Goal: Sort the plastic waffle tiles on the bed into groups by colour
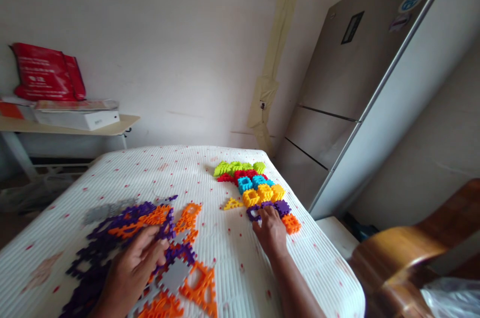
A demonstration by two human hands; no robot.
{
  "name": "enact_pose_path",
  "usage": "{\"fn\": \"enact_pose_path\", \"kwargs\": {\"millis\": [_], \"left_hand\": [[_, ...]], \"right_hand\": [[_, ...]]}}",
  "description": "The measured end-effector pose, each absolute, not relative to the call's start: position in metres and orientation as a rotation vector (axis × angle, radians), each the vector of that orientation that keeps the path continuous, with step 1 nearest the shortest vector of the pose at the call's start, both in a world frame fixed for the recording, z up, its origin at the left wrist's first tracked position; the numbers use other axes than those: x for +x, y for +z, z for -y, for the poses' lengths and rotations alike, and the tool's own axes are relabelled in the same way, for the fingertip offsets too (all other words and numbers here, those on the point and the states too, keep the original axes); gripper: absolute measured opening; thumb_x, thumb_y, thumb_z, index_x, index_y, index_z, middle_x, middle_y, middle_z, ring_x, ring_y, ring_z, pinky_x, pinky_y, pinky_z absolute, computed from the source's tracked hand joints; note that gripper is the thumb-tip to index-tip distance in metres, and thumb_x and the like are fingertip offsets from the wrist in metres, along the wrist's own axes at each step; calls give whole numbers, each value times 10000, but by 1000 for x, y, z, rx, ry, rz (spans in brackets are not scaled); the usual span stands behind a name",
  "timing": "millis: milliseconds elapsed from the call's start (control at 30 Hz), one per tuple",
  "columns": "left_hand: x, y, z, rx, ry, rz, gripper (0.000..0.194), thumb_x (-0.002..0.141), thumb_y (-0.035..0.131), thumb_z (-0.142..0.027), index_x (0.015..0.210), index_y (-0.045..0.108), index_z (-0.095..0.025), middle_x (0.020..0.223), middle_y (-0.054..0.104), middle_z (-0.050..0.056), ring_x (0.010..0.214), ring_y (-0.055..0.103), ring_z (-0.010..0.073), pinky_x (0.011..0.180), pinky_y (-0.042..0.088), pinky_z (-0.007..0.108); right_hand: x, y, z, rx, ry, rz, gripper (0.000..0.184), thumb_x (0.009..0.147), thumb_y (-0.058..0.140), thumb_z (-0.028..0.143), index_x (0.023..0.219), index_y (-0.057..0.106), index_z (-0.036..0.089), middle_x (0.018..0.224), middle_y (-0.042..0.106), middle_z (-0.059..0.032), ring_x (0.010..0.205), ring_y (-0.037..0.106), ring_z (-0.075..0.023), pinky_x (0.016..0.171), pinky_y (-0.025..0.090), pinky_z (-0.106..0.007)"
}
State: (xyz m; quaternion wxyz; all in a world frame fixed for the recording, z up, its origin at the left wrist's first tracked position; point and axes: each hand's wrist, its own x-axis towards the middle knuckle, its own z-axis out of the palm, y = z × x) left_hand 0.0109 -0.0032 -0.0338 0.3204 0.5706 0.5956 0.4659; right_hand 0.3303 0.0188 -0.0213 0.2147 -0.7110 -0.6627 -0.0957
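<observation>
My left hand (133, 263) is closed in a pinch over the pile, with a purple interlocking plate (167, 226) at its fingertips. Around it lie flat notched plates: orange triangles (200, 285), a grey square (175, 276) and dark purple plates (90, 260). My right hand (272, 230) reaches down onto the row of purple blocks, its fingers bent around a purple block (267, 204) that they partly cover. A hollow purple block (253, 213) sits just left of these fingers, and an orange block (291, 224) stands to their right.
Beyond the purple row stand yellow blocks (264, 192), blue blocks (245, 184), red pieces (240, 175) and green blocks (240, 168). A yellow triangle (233, 203) lies alone on the table cover (225, 253). A fridge (318, 108) and wooden chair (397, 253) are on the right.
</observation>
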Motion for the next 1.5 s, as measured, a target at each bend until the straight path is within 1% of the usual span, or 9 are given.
{"fn": "enact_pose_path", "kwargs": {"millis": [167,300,467,633,833,1000,1367,1500], "left_hand": [[9,-37,1,1519,1232,-1579,477,724,499,-626,993,499,-232,528,598,-52,513,581,169,530,466,254],[9,-34,2,1533,1245,-1588,477,718,503,-627,983,505,-231,525,598,-50,501,586,171,516,466,257],[12,-26,5,1521,1236,-1606,446,736,509,-594,981,511,-222,528,601,-51,517,594,171,536,475,253],[13,-24,6,1508,1233,-1608,459,722,518,-593,986,512,-217,535,605,-43,524,599,181,537,478,260],[14,-21,8,1503,1221,-1599,447,722,517,-585,974,512,-215,528,601,-45,519,581,171,526,464,245],[14,-21,8,1503,1216,-1594,451,722,521,-589,977,508,-217,520,592,-51,513,575,168,532,462,245],[13,-25,6,1512,1216,-1587,454,743,516,-595,1002,490,-224,536,592,-49,523,577,178,539,466,268],[13,-27,5,1502,1234,-1582,467,728,524,-597,1001,509,-218,528,599,-44,517,582,180,527,466,263]], "right_hand": [[328,-23,-21,-2011,-251,1847,269,744,562,145,986,668,192,994,634,-67,959,575,-207,793,442,-266],[328,-26,-22,-1998,-248,1845,268,736,555,128,973,666,190,1024,627,-65,960,571,-202,803,440,-264],[328,-28,-24,-1939,-266,1855,208,737,571,130,907,665,204,964,628,-71,922,573,-217,785,454,-291],[329,-28,-25,-1923,-231,1848,140,751,592,145,857,659,207,921,625,-77,889,575,-231,755,462,-312],[329,-29,-26,-1952,-252,1862,98,773,584,147,819,648,205,904,618,-72,877,574,-219,735,454,-294],[328,-27,-27,-1954,-234,1856,117,768,589,141,848,655,195,912,615,-76,891,577,-220,740,450,-289],[327,-25,-25,-1929,-247,1858,138,757,583,141,847,663,207,923,617,-76,880,592,-227,712,468,-289],[325,-25,-24,-1821,-262,1849,167,785,566,155,919,652,206,967,626,-76,909,596,-215,736,479,-285]]}}
